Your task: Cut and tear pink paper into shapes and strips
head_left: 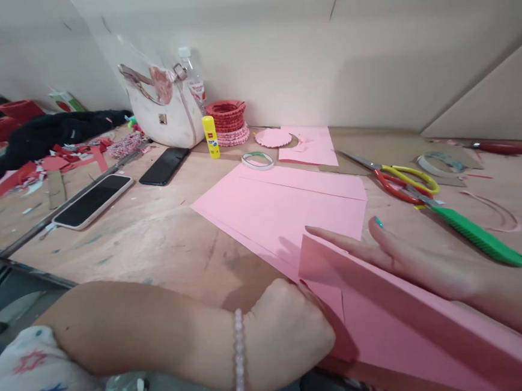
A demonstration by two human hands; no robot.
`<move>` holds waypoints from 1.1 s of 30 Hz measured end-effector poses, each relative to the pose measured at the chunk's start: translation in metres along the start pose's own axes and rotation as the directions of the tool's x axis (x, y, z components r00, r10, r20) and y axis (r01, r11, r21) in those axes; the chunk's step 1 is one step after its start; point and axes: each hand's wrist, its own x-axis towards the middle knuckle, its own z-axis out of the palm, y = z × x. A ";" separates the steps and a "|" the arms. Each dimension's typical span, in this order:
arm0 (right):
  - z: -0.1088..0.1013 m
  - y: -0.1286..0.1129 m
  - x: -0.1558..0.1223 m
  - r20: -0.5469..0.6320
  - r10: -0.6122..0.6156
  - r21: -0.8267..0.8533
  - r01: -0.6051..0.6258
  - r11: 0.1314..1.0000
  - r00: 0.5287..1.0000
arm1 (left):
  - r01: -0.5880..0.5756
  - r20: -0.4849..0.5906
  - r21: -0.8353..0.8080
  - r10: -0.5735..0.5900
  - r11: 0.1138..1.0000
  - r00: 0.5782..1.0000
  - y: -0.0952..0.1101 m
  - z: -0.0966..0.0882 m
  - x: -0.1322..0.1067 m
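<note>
Left hand pinches folded pink paper slanting lower-right; right hand spread.

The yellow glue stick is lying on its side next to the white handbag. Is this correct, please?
Not quite. The head view shows the yellow glue stick standing upright, not lying on its side. It is next to the white handbag, as you say.

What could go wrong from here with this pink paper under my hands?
The folded pink paper could slip and crease crookedly, since your left hand seems to hold it only at one edge. Your right hand is spread open near the green-handled tool, so a sideways sweep might knock that tool against the orange-and-yellow scissors.
</note>
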 end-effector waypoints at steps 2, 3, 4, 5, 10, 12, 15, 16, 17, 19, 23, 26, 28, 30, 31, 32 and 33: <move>0.000 0.001 -0.002 -0.025 0.020 -0.014 -0.021 1.000 0.999 | 0.030 -0.045 0.023 -0.029 0.999 0.999 -0.002 -0.004 -0.002; -0.001 0.001 -0.003 -0.026 0.035 -0.032 -0.035 0.999 0.999 | 0.034 -0.067 0.035 -0.031 0.999 0.997 -0.002 -0.005 -0.002; -0.001 0.001 -0.004 -0.014 0.053 -0.057 -0.054 0.997 0.998 | 0.034 -0.086 0.045 -0.030 0.998 0.996 -0.002 -0.006 -0.002; -0.003 0.000 -0.004 -0.002 0.068 -0.077 -0.068 0.995 0.998 | 0.038 -0.100 0.057 -0.033 0.998 0.994 -0.001 -0.007 -0.001; -0.006 -0.001 -0.004 0.019 0.083 -0.117 -0.080 0.990 0.996 | 0.084 -0.074 0.136 -0.074 0.987 0.995 0.002 -0.011 0.000; -0.005 -0.002 -0.003 0.009 0.080 -0.149 -0.078 0.986 0.997 | 0.094 -0.055 0.158 -0.086 0.983 0.995 0.004 -0.012 -0.001; -0.002 -0.005 -0.002 0.010 0.050 -0.180 -0.048 0.982 0.999 | 0.084 -0.055 0.179 -0.075 0.980 0.996 0.007 -0.010 -0.002; -0.001 -0.006 -0.002 0.007 0.047 -0.183 -0.045 0.982 0.999 | 0.076 -0.057 0.183 -0.066 0.980 0.996 0.007 -0.009 -0.002; -0.001 -0.007 -0.001 0.004 0.051 -0.186 -0.050 0.981 0.999 | 0.069 -0.061 0.184 -0.059 0.980 0.996 0.008 -0.007 -0.002; 0.000 -0.008 -0.001 0.002 0.080 -0.192 -0.078 0.978 0.997 | 0.066 -0.074 0.181 -0.053 0.981 0.996 0.008 -0.005 -0.001; 0.001 -0.010 0.001 0.003 0.135 -0.217 -0.131 0.967 0.991 | 0.080 -0.070 0.157 -0.070 0.984 0.995 0.006 -0.010 0.000; 0.002 -0.013 0.001 0.011 0.126 -0.213 -0.120 0.970 0.992 | 0.095 -0.015 0.099 -0.094 0.991 0.995 0.007 -0.020 -0.002; 0.003 -0.015 0.000 0.009 0.120 -0.200 -0.116 0.973 0.993 | 0.051 -0.021 0.036 -0.050 0.998 0.999 0.011 -0.023 -0.006; 0.003 -0.013 -0.001 0.009 0.116 -0.152 -0.114 0.982 0.993 | -0.042 -0.072 -0.011 0.041 0.999 0.997 0.016 -0.019 -0.013; 0.002 -0.012 -0.001 0.017 0.111 -0.118 -0.108 0.987 0.994 | -0.062 -0.086 -0.043 0.058 0.997 0.995 0.020 -0.015 -0.016; 0.000 -0.009 -0.001 0.030 0.101 -0.079 -0.098 0.992 0.994 | -0.062 -0.072 -0.092 0.056 0.994 0.996 0.023 -0.009 -0.019; -0.002 -0.006 -0.001 0.055 0.084 -0.041 -0.082 0.996 0.995 | -0.037 -0.045 -0.166 0.030 0.985 0.999 0.027 -0.002 -0.022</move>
